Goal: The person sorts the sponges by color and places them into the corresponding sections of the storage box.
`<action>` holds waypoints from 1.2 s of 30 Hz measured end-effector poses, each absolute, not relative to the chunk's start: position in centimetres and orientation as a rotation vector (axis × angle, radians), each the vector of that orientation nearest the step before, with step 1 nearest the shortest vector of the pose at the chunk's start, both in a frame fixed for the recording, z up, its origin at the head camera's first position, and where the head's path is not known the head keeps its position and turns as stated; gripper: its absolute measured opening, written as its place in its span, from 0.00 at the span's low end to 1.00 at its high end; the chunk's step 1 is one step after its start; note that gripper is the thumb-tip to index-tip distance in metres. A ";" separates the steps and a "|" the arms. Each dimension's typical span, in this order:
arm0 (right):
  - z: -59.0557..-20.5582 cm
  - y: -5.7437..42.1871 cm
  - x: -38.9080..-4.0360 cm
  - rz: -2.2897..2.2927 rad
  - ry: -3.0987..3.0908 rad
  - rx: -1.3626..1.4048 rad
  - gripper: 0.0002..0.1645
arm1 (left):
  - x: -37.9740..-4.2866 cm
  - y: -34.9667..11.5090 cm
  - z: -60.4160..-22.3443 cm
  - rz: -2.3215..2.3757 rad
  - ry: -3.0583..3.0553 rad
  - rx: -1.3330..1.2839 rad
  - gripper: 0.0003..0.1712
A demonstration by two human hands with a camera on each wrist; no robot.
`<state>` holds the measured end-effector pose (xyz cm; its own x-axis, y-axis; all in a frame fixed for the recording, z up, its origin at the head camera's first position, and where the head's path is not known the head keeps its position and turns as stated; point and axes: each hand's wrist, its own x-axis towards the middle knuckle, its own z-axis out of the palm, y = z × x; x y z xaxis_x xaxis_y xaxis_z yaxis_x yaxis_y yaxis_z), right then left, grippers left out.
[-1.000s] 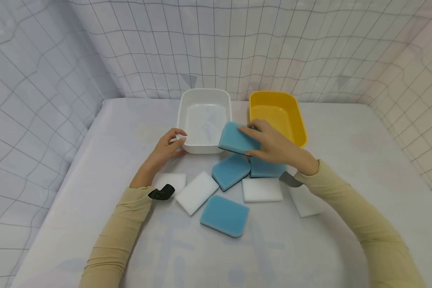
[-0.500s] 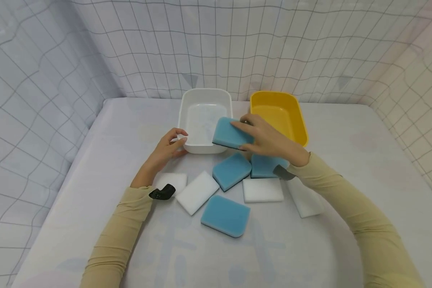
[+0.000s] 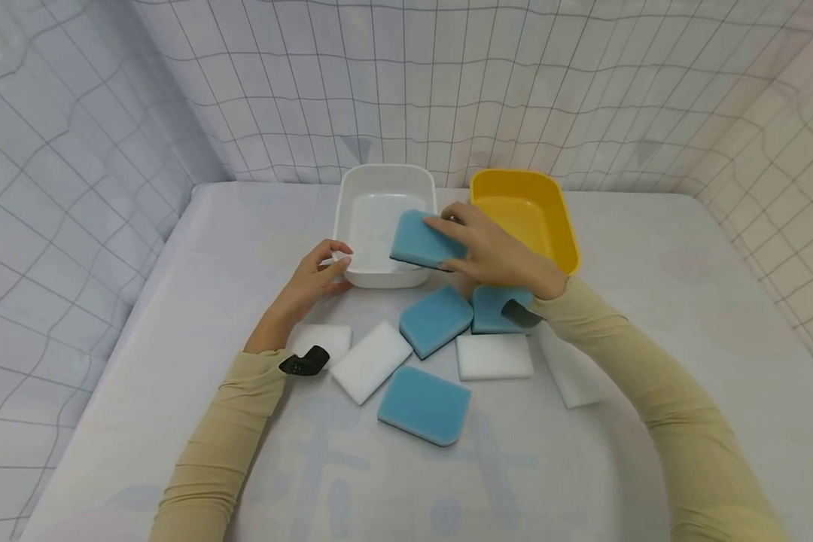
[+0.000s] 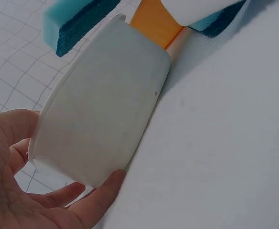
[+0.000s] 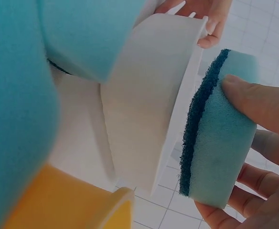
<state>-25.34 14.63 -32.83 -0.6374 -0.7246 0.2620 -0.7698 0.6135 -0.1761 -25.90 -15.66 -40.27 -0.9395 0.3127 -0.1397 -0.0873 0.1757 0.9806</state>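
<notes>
Over the four-o'clock side of the white tray (image 3: 386,280), my right hand (image 3: 493,245) holds a blue sponge (image 3: 425,239), my thumb on one edge and my fingers on the opposite one, parted only as wide as the sponge itself. Its dark scouring layer faces down, and both wrist views show it apart from the tray's rim. My left hand (image 3: 315,275) grips the tray's near corner at eight o'clock, thumb and fingers bent round the wall.

Taking the held sponge as the clock's centre, the yellow tray (image 3: 573,256) stands towards three. A loose blue sponge (image 3: 436,322) lies at six, another (image 3: 425,406) farther out at six, a third (image 3: 491,309) at four, partly behind my wrist. White sponges lie at five (image 3: 494,357), seven (image 3: 371,363), between seven and eight (image 3: 325,342), and four (image 3: 572,373), the last partly under my sleeve (image 3: 623,354).
</notes>
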 end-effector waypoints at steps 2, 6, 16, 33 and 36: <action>-32.9 14.5 -25.5 0.406 -2.686 1.241 0.39 | -25.9 -15.6 -40.2 1.823 2.149 0.217 0.18; -33.0 14.2 -25.8 0.386 -2.705 1.246 0.40 | -25.8 -15.6 -40.2 1.824 2.148 0.212 0.18; -33.0 12.8 -26.5 0.385 -2.726 1.237 0.40 | -25.7 -15.8 -40.1 1.816 2.146 0.199 0.17; -33.6 10.8 -28.1 0.501 -2.712 1.265 0.37 | -26.0 -15.8 -40.0 1.821 2.137 0.213 0.19; -33.9 10.6 -28.2 0.521 -2.742 1.261 0.37 | -26.1 -15.8 -40.1 1.829 2.125 0.214 0.18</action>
